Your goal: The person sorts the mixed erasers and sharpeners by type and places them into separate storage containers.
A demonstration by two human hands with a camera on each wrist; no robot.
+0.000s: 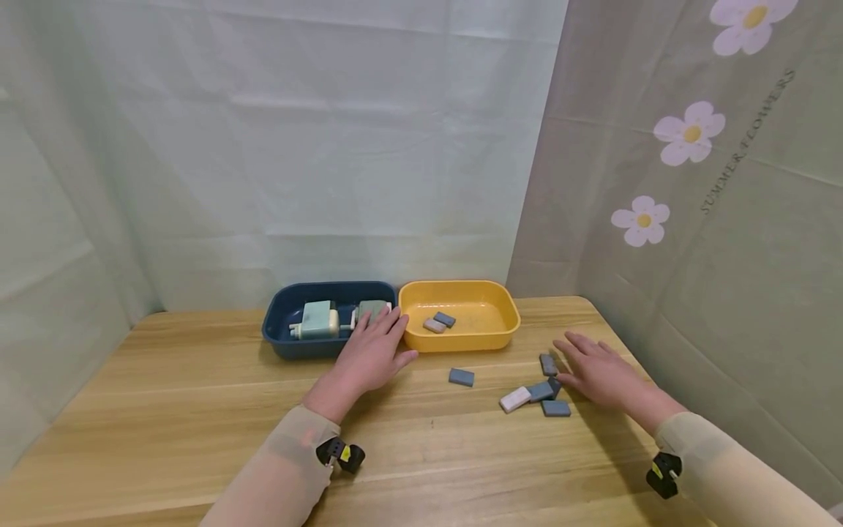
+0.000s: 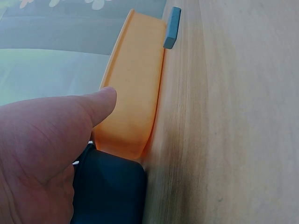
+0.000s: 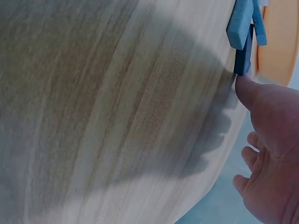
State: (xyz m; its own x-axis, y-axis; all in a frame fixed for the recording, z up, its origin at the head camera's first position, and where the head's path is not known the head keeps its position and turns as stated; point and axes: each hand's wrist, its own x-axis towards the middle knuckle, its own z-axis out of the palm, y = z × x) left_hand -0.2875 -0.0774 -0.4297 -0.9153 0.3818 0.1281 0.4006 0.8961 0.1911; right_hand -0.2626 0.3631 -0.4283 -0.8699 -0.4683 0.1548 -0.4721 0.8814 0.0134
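My left hand (image 1: 372,355) reaches over the front right of a dark blue bin (image 1: 279,340), fingers extended, near where it meets a yellow bin (image 1: 461,342). In the left wrist view its thumb shows in front of the yellow bin's side (image 2: 133,84). My right hand (image 1: 602,369) is spread at the right of the table, beside several small rectangular blocks. Its thumb is close to a dark block (image 3: 243,58); whether they touch I cannot tell. Around it lie a grey block (image 1: 548,364), blue-grey blocks (image 1: 556,408) and a white block (image 1: 515,399).
One blue-grey block (image 1: 462,377) lies apart, before the yellow bin. Inside that bin are a blue block (image 1: 444,319) and a pinkish block (image 1: 435,326). A pale green and cream device (image 1: 317,320) and a similar one (image 1: 372,311) sit in the blue bin. Curtains (image 1: 329,146) stand behind.
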